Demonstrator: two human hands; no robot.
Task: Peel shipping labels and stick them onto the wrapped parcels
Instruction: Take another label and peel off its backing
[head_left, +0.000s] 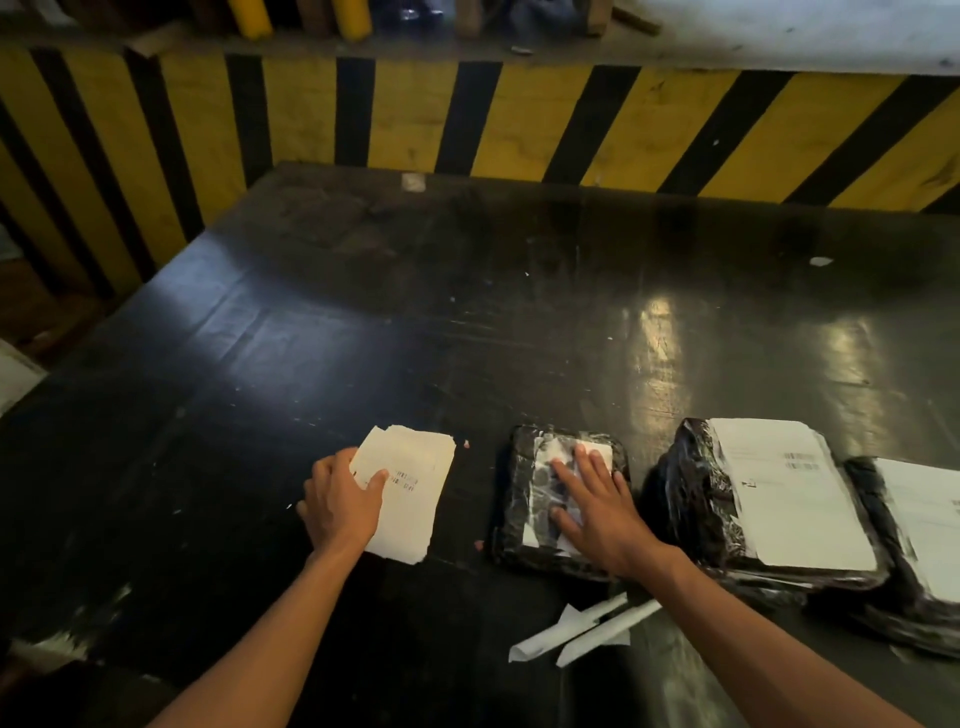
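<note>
1. Left hand (340, 506) gripping a stack of labels (410, 493) on the black table (363, 338), thumb over the top sheet.
2. Right hand (597, 506) flat, fingers spread wide, pressing a label (545, 452) onto the small black parcel (519, 540).
3. Two labelled parcels (696, 499) just to the right.
4. Peeled paper strips (582, 631) near the table's front edge.

Both bare forearms are reaching forward from the lower edge of the view. The left hand (343, 506) is lying palm down, its fingers curling over the edge of a stack of paper and its thumb pressing on top. The right hand (597, 506) is lying flat, palm down, its fingers straight and spread, pressing downward; the wrist is angling inward.
</note>
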